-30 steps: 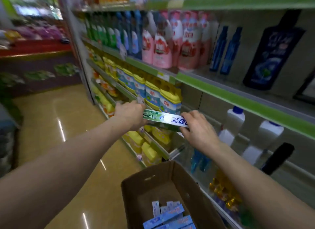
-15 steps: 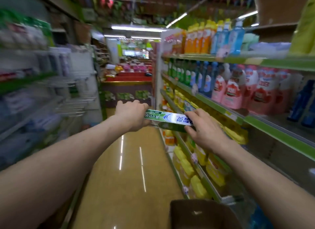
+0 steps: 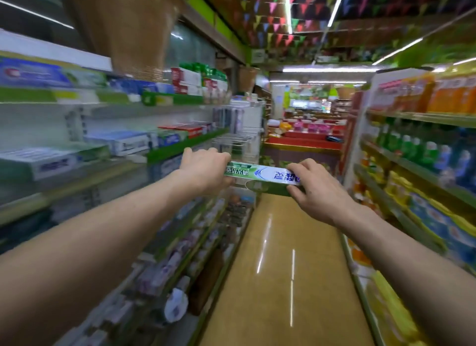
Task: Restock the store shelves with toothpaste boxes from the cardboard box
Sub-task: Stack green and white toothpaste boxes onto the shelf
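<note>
Clasps one toothpaste box [image 3: 260, 177] level over the aisle, with left grip [image 3: 206, 169] curled round one end and right grip [image 3: 319, 191] pinching the other. Not yet shelved; probably bound for the toothpaste shelves [image 3: 177, 146] left of both grips. Shows no cardboard box, so cannot judge remaining stock.

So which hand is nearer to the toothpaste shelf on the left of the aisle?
Left. The left hand grips one end of the green toothpaste box right beside that shelf; the right hand grips the other end, farther out over the aisle.
</note>
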Available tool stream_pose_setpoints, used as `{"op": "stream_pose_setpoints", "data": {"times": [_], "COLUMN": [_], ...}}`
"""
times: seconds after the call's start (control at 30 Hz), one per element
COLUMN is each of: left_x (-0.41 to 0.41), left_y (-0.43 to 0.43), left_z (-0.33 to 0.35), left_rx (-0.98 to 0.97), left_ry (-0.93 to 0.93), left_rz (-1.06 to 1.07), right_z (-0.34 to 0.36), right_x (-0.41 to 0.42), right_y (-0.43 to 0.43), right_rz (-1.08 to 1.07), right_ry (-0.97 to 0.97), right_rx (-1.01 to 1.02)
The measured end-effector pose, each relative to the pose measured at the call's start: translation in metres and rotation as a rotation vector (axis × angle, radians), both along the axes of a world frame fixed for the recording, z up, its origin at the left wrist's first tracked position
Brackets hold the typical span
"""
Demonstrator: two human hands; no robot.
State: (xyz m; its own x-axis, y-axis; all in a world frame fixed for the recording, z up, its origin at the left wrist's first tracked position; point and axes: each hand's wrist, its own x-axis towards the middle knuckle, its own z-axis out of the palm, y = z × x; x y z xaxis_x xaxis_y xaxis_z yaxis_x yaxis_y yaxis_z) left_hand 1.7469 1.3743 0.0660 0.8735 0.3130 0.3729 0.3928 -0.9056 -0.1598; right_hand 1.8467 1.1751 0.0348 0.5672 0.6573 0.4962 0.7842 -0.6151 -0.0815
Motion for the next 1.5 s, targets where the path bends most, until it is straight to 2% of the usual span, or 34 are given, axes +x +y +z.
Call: {"op": "stream_pose_setpoints", "data": {"times": [0.27,0.77,1.1,1.33,1.5], "left_x": [-0.119,-0.28,-0.311,-0.317,-0.312], "left_y": [0.095,0.193,0.234,0.249,0.256], "left_z": [0.013,0.03,0.045,0.041,0.035], "left_rx": [0.023,0.064,0.004,-0.055,-0.198], "left_ry": [-0.033,-0.069,-0.098,-0.125,-0.35], "left_rz": [0.17,0.516,0.78,0.952,1.083], "right_z": [0.019,0.041,0.052,0.057,0.049], "right_x": [-0.083,-0.179,-0.186,-0.183,-0.189], "right_y": [0.111,0.276,0.377,0.414,0.438], "right_rz": [0.188,0.565,0.825,0.966,0.994], "right_ry": [-0.026,-0.055,-0.023,-0.004,0.272], "right_rx": [0.006,0.018,0.037,-0.004,0.067]}}
